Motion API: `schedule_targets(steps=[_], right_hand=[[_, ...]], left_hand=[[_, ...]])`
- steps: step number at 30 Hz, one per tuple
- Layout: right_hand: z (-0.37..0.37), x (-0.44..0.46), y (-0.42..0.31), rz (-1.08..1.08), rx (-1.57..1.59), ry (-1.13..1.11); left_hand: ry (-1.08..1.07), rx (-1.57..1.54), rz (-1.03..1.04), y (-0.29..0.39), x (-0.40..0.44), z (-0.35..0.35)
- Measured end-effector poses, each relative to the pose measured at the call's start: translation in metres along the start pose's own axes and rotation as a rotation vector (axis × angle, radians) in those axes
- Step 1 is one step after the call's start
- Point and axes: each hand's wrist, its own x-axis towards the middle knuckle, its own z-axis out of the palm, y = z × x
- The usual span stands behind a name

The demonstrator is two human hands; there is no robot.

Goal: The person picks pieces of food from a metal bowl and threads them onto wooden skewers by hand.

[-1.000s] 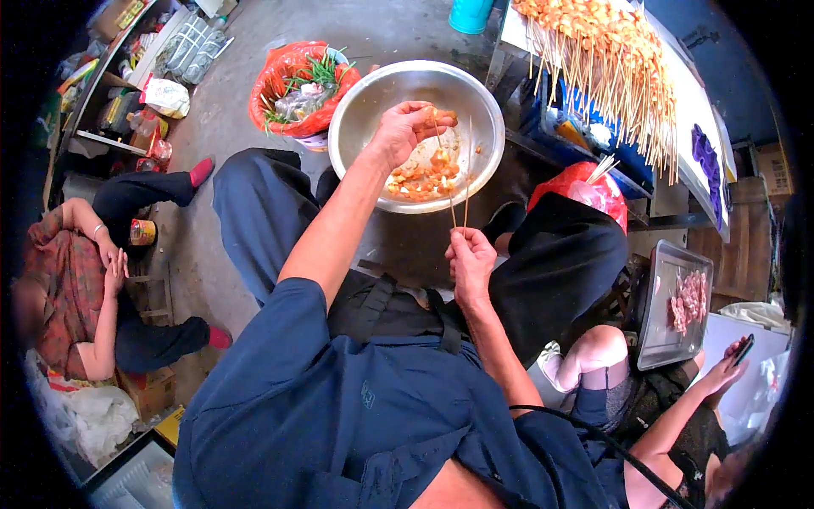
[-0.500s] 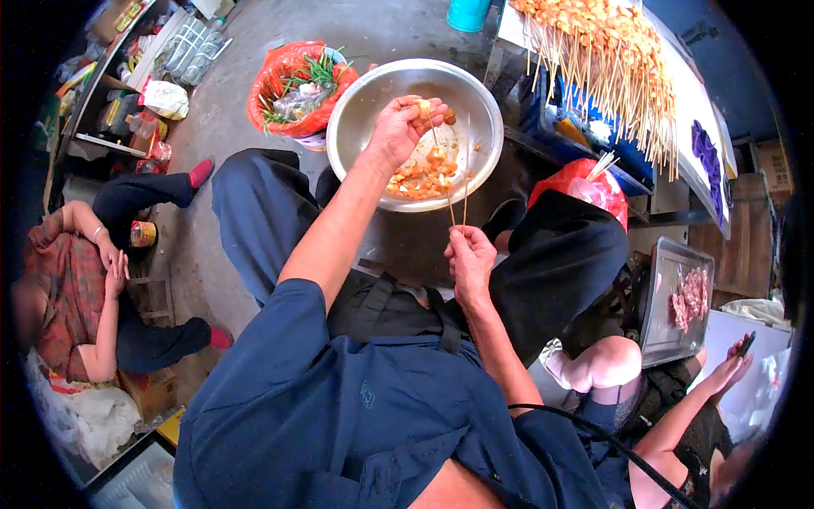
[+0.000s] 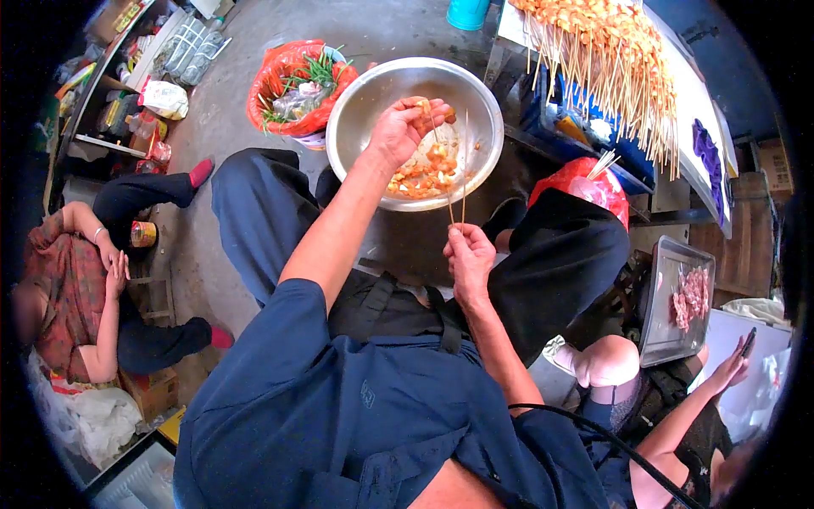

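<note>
My left hand (image 3: 400,134) is over a wide metal basin (image 3: 358,102), its fingers closed around an orange-coated piece of food whose kind I cannot make out. Below it, similar orange-coated pieces (image 3: 417,183) lie at the basin's bottom. Nearer to me, just outside the rim, my right hand (image 3: 469,259) pinches the lower ends of two thin wooden skewers (image 3: 465,182). They point up and away over the basin. One runs towards the left hand and carries an orange piece partway along; the other looks bare.
Many loaded skewers (image 3: 602,51) lie on a table at the upper right. A red-bagged bucket with greens (image 3: 297,89) stands left of the basin. A metal tray (image 3: 666,339) with raw meat is at right. One person sits at left; another at lower right holds a phone (image 3: 748,341).
My left fingers have shifted slightly around the piece, covering more of it. My right hand has hardly moved. The person at lower right has tilted the phone.
</note>
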Motion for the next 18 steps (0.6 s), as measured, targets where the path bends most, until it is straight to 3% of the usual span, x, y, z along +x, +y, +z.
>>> schedule_targets(steps=[7,15,18], right_hand=[[0.002,0.001,0.003,-0.097,-0.082,0.002],[0.001,0.0,0.0,-0.049,-0.089,0.016],[0.002,-0.001,-0.002,-0.046,-0.071,0.002]], left_hand=[[-0.015,0.057,-0.061,-0.001,-0.002,0.005],[-0.081,-0.033,-0.086,0.004,-0.001,0.008],[-0.007,0.066,0.012,0.001,0.002,0.006]])
